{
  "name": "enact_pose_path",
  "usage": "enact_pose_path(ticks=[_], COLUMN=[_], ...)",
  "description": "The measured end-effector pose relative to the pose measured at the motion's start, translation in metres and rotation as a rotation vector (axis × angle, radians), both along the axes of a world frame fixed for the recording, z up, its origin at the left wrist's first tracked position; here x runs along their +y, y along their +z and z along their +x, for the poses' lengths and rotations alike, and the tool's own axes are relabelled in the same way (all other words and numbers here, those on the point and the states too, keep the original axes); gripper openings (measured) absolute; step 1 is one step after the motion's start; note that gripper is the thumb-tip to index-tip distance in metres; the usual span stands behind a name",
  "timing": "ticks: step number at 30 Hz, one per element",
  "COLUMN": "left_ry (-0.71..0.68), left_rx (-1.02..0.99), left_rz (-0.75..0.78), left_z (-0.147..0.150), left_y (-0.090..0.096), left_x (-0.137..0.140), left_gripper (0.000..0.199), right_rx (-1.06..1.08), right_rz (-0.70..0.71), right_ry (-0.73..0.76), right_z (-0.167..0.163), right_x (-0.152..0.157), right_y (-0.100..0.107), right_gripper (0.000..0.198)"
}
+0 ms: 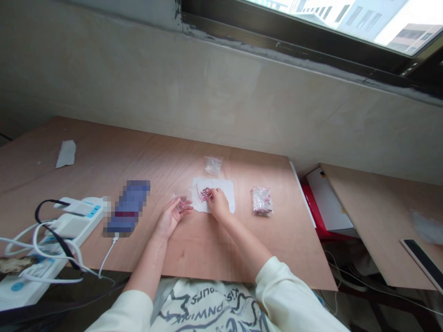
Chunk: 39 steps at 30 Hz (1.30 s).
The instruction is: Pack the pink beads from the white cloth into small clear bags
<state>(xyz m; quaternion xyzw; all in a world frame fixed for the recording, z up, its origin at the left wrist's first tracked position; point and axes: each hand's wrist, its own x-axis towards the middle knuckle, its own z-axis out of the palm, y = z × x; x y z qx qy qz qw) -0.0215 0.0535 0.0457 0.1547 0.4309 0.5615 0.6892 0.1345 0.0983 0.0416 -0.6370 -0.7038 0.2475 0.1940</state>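
Observation:
My left hand has its palm turned up and fingers curled round a clear zip bag. Some pink bits show between those fingers. A thin red line, which looks like the bag's zip edge, lies over a white sheet of paper. On that sheet sits a small heap of pink and dark bead-like pieces. My right hand reaches to the heap from the right, thumb and fingers pinched together on its edge. Just what lies between the fingertips is too small to make out fully.
Behind the paper lies a clear zip bag; right of it, a stack of filled bags. To the left are a blurred phone, a cabled power strip and a paper scrap. A second table stands right.

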Motion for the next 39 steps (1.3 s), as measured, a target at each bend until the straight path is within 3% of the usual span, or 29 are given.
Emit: enact_pose_path(ticks=[7,12,15,19,28,34,39], left_ry=[-0.059,-0.086,-0.109,-0.129,-0.111,-0.036,-0.058], left_rx=[0.018,0.053,0.057,0.072,0.075,0.002,-0.015], left_rz=[0.025,0.028,0.023,0.021,0.032,0.086,0.115], left_z=[0.003,0.007,0.011,0.017,0.018,0.018,0.017], left_y=[0.002,0.002,0.002,0.005,0.009,0.011,0.010], left_x=[0.013,0.013,0.008,0.001,0.001,0.009,0.006], left_gripper=[0.019,0.017,0.016,0.016,0.016,0.015,0.018], right_rx=[0.035,0.291,0.463,0.495,0.416,0.588,0.691], right_rz=[0.016,-0.055,-0.073,-0.100,-0.096,-0.144,-0.126], right_ry=[-0.036,-0.205,-0.154,-0.035,0.116,0.076,-0.035], right_z=[0.000,0.013,0.017,0.014,0.013,0.010,0.008], right_x=[0.002,0.007,0.007,0.002,-0.007,-0.013,-0.007], right_y=[-0.001,0.021,0.041,0.055,0.061,0.063,0.048], right_gripper=[0.013,0.009,0.010,0.007,0.015,0.021,0.018])
